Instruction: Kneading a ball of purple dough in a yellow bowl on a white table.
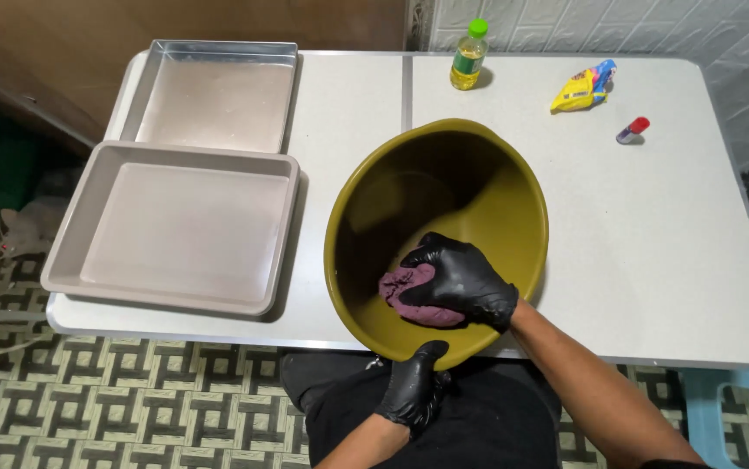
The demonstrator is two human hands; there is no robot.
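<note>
While right hand (461, 282) fingers clutch one purple dough lump (409, 295) and left hand (414, 386) grips one olive bowl (496, 200), tabletop (652, 260) carries two trays (175, 226), one bottle (468, 56).

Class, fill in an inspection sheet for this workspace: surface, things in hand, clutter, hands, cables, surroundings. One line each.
Surface: pale folding table, seam down the middle.
Things in hand: olive-green basin at the near edge; purple dough lump inside it.
Clutter: two empty baking trays, a beige one near and a metal one behind it; green-capped bottle of yellow liquid; yellow packet; small red-capped tube.
Hands: both black-gloved; right hand pressed over the dough, left hand gripping the basin's near rim.
Cables: nothing seen.
Surroundings: patterned tile floor, white embossed wall behind, blue stool at right.
</note>
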